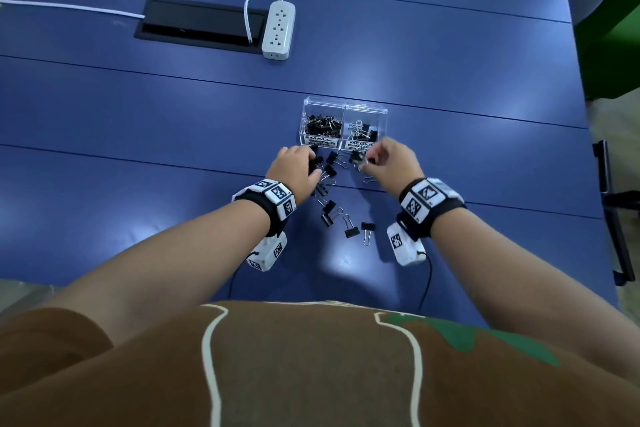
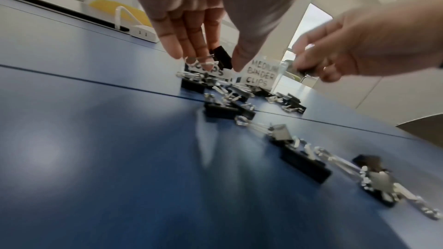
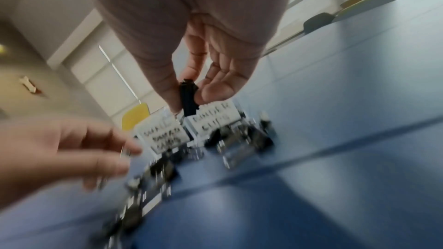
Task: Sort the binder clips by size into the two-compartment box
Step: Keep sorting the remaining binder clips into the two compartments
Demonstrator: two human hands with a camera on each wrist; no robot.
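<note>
The left hand (image 1: 292,168) hangs just above the table, its fingertips (image 2: 191,52) and thumb pinching a small black clip (image 2: 221,57) by its wire handles. The right hand (image 1: 389,163) pinches another black clip (image 3: 189,97) between thumb and fingers, close in front of the box. Loose binder clips (image 1: 329,191) lie scattered on the blue table (image 1: 138,166) between and behind the two hands, trailing back towards the person. The clear box (image 1: 344,106) stands just beyond the hands. Its left compartment, labelled for small clips, holds a dense heap of black clips; the right one, labelled medium, holds fewer. Farther off lie a white power strip (image 1: 278,29) and a black cable hatch (image 1: 197,24).
</note>
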